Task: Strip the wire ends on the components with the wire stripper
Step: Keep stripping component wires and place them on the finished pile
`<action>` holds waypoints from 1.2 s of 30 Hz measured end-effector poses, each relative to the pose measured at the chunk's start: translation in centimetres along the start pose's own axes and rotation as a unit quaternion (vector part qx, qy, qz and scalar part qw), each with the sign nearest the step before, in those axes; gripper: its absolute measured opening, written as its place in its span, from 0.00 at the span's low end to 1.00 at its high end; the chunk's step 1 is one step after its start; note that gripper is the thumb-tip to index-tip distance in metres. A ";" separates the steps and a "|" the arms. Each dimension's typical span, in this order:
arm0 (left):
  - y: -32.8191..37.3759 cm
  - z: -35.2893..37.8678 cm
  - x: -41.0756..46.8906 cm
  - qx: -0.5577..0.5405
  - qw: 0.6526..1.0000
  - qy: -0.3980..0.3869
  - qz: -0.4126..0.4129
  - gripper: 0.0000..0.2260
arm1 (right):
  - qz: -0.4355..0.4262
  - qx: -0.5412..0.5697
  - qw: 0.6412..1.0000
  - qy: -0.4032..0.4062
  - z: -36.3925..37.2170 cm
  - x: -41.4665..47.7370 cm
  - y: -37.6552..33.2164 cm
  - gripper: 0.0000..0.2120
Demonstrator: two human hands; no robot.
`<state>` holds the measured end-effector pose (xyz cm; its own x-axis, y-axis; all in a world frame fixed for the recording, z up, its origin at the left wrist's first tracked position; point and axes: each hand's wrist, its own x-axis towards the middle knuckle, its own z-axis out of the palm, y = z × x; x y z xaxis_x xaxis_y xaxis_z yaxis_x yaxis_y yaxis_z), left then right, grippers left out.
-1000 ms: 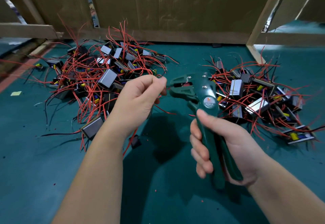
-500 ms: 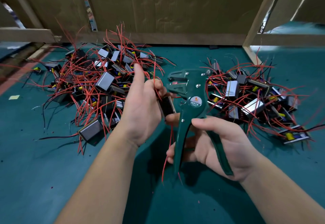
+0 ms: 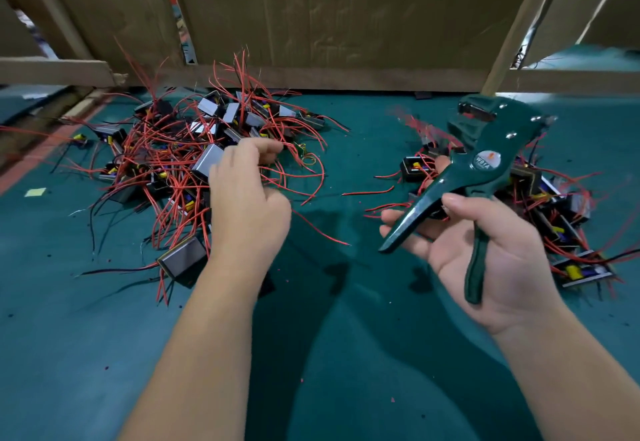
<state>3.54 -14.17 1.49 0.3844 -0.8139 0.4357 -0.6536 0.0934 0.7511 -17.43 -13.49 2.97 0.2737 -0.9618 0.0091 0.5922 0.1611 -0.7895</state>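
— Where is the tool?

— A dark green metal wire stripper (image 3: 485, 163) is lifted above the teal felt table cover (image 3: 311, 354), head tilted up and away from the person. The right hand (image 3: 491, 260) grips it, thumb laid over one handle and fingers under the other. The two handles stand spread apart.

— And the parts to be stripped?

— There are two heaps. Directly behind and below the wire stripper lies a pile of small black box-shaped components with red leads (image 3: 554, 205). Well to the left of the wire stripper lies a larger tangle of grey and black components with long red wires (image 3: 166, 163).

— What is the other hand doing?

— The left hand (image 3: 249, 205) is well to the left of the wire stripper, reaching into the near edge of the larger tangle. Its fingers are curled among the red wires. I cannot tell whether they pinch one.

— Anything else nearby?

— A brown cardboard wall (image 3: 311, 18) stands behind the wire stripper and both heaps. Far to its left, a small yellow paper slip (image 3: 35, 192) lies flat on the cover.
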 end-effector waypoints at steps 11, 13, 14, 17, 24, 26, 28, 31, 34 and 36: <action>-1.1 -0.1 -0.1 0.284 0.957 -0.034 -0.044 0.04 | 0.048 0.007 0.999 -0.010 0.3 -0.2 1.0 0.27; -1.1 -0.3 0.1 0.234 0.972 0.009 -0.024 0.03 | 0.055 0.010 0.998 -0.009 0.3 -0.3 1.0 0.28; -1.1 -0.3 0.1 0.186 0.982 0.037 -0.003 0.03 | 0.057 0.010 0.998 -0.010 0.2 -0.3 0.9 0.28; -0.3 -0.4 0.1 -0.024 0.992 0.096 0.078 0.08 | 0.063 0.019 0.997 -0.026 0.1 -0.3 0.8 0.29; 1.5 0.9 -1.2 -0.099 0.978 -0.070 0.168 0.09 | 0.140 0.084 0.982 -0.099 -0.2 -0.3 0.3 0.32; 1.9 1.3 -1.7 -0.106 0.970 -0.142 0.169 0.11 | 0.167 0.096 0.974 -0.117 -0.1 -0.3 0.1 0.30; 2.0 1.3 -1.8 -0.080 0.962 -0.180 0.187 0.16 | 0.175 0.093 0.972 -0.124 0.1 -0.4 0.1 0.30; 2.2 0.9 -1.7 -0.060 0.962 -0.188 0.186 0.22 | 0.178 0.084 0.972 -0.125 0.4 -0.5 0.4 0.32; 2.6 0.6 -1.9 -0.084 0.963 -0.188 0.172 0.24 | 0.167 0.075 0.975 -0.129 0.4 -0.6 0.6 0.35; 2.8 0.5 -2.0 -0.103 0.962 -0.193 0.160 0.24 | 0.157 0.074 0.976 -0.133 0.4 -0.6 0.6 0.37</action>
<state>0.58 -12.59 2.48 -0.1130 -0.8729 0.4746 -0.5394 0.4550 0.7085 -16.92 -12.74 2.71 0.6353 -0.7710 -0.0445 0.5451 0.4886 -0.6813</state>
